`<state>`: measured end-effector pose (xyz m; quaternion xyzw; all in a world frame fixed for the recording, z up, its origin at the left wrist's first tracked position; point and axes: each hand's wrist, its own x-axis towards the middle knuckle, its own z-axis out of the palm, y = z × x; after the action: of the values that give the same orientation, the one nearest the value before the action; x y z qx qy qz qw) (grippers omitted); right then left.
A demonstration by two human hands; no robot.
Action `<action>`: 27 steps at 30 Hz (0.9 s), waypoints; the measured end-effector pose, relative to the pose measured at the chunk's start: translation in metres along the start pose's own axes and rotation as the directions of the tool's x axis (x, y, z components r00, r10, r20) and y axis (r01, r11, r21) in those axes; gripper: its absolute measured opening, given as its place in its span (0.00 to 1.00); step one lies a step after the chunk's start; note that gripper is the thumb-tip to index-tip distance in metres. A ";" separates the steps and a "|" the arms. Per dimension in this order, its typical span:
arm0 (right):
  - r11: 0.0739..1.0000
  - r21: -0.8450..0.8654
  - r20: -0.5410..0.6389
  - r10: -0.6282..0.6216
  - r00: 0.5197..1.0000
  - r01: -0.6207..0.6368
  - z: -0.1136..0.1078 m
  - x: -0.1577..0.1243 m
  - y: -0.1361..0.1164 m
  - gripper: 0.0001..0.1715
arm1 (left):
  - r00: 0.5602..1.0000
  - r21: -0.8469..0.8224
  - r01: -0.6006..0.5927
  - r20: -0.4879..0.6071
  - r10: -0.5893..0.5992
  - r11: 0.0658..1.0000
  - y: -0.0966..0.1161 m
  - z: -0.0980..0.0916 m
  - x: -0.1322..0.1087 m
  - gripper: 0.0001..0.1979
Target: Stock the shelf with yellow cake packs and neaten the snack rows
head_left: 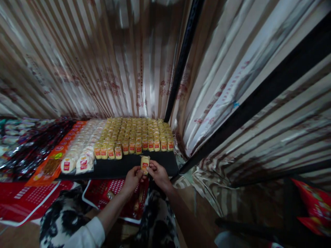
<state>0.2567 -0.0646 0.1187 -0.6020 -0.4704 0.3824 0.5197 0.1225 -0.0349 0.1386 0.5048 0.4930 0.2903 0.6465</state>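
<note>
Between my two hands is a small wrapped yellow cake (145, 163) with a red label, held upright in front of the shelf's edge. My left hand (133, 179) pinches its lower left side. Fingers of my right hand (158, 174) grip its right side. Just beyond, rows of the same wrapped yellow cakes (131, 146) stand close together on a black shelf (113, 167). To their left lie round white wrapped pastries (84, 162) with red labels.
An orange snack packet (51, 168) and dark shiny packets (33, 148) fill the shelf's left part. Red baskets (95, 193) sit below, by my knees. Black metal posts (184, 58) and striped curtains (124, 69) enclose the back and right. A red packet (314, 203) is at far right.
</note>
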 end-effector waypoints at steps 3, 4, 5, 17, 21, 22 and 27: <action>0.999 -0.031 -0.061 0.019 0.998 -0.021 -0.002 -0.003 0.008 0.22 | 1.000 0.078 -0.002 0.002 0.002 0.997 0.002 0.007 0.004 0.17; 0.998 -0.055 -0.113 0.023 0.993 -0.029 -0.003 -0.004 0.009 0.26 | 1.000 0.112 -0.003 0.001 0.003 0.994 0.003 0.008 0.005 0.16; 0.995 -0.091 -0.175 0.012 0.984 -0.028 -0.006 -0.005 0.008 0.29 | 1.000 0.152 -0.006 -0.001 0.007 0.988 0.005 0.008 0.006 0.16; 0.738 -0.611 0.072 -0.310 0.948 0.287 -0.026 -0.001 -0.022 0.24 | 0.891 0.757 -0.451 0.355 0.282 0.473 0.060 -0.021 0.021 0.17; 0.785 -0.563 0.004 -0.309 0.951 0.257 -0.015 0.007 -0.007 0.18 | 0.862 0.724 -0.495 0.341 0.374 0.480 0.061 -0.020 0.035 0.18; 0.806 -0.543 -0.039 -0.303 0.952 0.234 -0.012 0.010 -0.002 0.16 | 0.858 0.702 -0.498 0.313 0.407 0.509 0.060 -0.019 0.038 0.19; 0.926 -0.375 -0.309 -0.169 0.936 0.043 0.004 0.027 0.015 0.18 | 0.856 0.551 -0.444 0.026 0.517 0.707 0.044 -0.009 0.043 0.21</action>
<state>0.2625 -0.0381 0.1038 -0.7169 -0.4698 0.1517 0.4922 0.1346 0.0200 0.1652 0.7561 0.4463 0.3303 0.3464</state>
